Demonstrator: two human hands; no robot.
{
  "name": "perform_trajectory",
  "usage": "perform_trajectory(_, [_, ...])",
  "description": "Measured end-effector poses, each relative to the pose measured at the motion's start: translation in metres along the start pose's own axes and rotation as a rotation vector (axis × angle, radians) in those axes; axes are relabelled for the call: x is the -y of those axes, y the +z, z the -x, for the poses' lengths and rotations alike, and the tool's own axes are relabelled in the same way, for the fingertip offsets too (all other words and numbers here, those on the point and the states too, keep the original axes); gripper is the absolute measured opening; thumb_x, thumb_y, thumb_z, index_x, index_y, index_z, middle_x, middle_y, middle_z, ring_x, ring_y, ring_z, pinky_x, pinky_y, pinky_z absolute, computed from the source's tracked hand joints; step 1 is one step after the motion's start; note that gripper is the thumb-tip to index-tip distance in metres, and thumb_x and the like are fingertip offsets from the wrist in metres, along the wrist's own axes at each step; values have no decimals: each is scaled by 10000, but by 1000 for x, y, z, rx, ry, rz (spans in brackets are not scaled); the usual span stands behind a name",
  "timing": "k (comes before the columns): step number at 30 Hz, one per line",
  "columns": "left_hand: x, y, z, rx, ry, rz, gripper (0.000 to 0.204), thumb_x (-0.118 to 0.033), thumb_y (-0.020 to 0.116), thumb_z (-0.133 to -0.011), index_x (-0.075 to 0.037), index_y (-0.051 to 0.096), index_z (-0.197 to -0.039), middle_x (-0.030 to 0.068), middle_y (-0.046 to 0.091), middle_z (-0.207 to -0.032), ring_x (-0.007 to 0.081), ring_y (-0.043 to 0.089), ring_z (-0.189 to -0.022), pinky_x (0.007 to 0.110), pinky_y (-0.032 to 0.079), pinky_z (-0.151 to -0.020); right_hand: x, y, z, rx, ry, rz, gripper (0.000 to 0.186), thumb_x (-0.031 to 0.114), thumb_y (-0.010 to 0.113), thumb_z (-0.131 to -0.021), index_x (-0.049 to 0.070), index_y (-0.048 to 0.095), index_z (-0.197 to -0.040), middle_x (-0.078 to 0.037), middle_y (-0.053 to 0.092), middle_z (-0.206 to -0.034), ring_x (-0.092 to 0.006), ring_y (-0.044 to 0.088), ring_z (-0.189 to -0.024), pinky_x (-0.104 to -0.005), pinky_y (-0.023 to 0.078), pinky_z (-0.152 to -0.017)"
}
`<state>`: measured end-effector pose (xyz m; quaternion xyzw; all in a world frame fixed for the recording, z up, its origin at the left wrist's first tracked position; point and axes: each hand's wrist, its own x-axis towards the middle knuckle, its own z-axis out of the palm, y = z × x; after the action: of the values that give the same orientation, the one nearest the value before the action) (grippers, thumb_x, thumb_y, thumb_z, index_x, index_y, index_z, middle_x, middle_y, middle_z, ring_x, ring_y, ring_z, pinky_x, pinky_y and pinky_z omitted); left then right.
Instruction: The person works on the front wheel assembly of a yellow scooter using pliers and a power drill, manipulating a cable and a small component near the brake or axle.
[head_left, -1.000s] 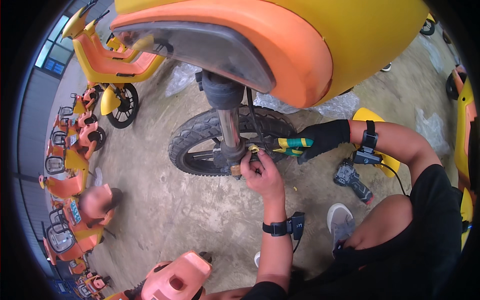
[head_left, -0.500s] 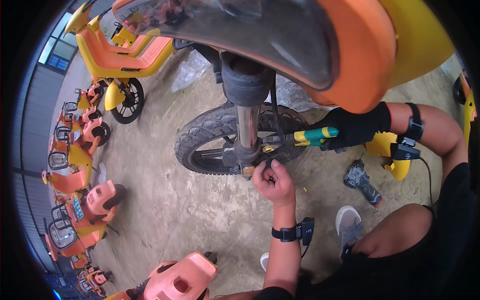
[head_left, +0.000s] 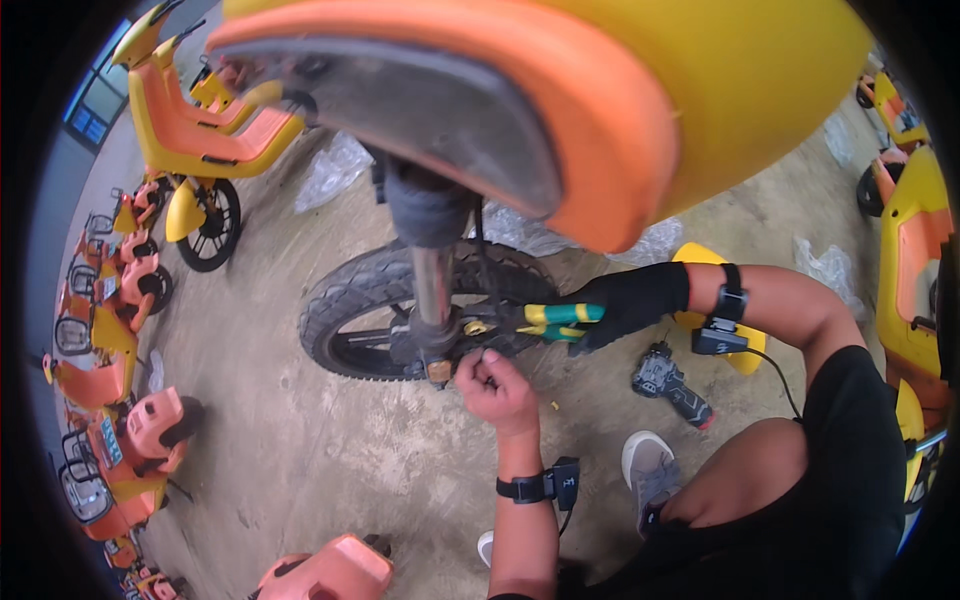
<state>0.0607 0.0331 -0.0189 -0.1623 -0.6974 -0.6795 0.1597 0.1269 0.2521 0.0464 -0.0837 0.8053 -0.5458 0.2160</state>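
A black-treaded front wheel (head_left: pixel 330 300) stands under a scooter's front fork (head_left: pixel 433 285). My left hand (head_left: pixel 498 392), bare, is just below the fork's lower end, its fingers curled in a pinch near the axle; whatever lies between them is too small to make out. In a black glove, my right hand (head_left: pixel 632 305) is closed around pliers with green and yellow handles (head_left: pixel 565 315). The jaws point left toward the hub and are hard to see against the dark parts. A small yellowish piece (head_left: pixel 475 328) shows at the hub beside the fork.
The scooter's orange and yellow front body (head_left: pixel 640 150) overhangs the wheel. A cordless power tool (head_left: pixel 670 385) lies on the concrete floor near my knee, with a yellow panel (head_left: pixel 740 345) behind my right forearm. Plastic wrap (head_left: pixel 335 172) lies farther off. Parked scooters (head_left: pixel 205 130) line both sides.
My view has shifted, so the wheel and both hands appear farther left and slightly lower. Both hands stay at the hub, with the pliers still in the right one.
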Motion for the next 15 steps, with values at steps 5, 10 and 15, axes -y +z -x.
perform_trajectory(5, [3,-1,-1,-13,19,-25,146,-123,616,-945,-2,553,-998,11,524,-697,79,433,-576,236,367,-538,-19,3,-6,12,-25,-113,386,187,704,-899,9,565,-1213,-52,667,-992,-98,565,-876,-300,499,-791])
perform_trajectory(10, [7,-10,-3,22,75,-107,128,-117,581,-966,-12,534,-1022,10,514,-802,64,440,-660,202,362,-597,18,-5,3,-54,-55,-13,247,166,659,-902,7,602,-1082,-55,670,-897,-102,604,-789,-297,509,-705])
perform_trajectory(15, [1,-2,-1,51,76,-112,129,-110,579,-965,-17,534,-1042,0,503,-791,60,438,-656,200,356,-590,102,-28,26,-40,334,55,220,216,641,-851,-4,639,-848,-56,657,-686,-159,624,-595,-304,496,-592])
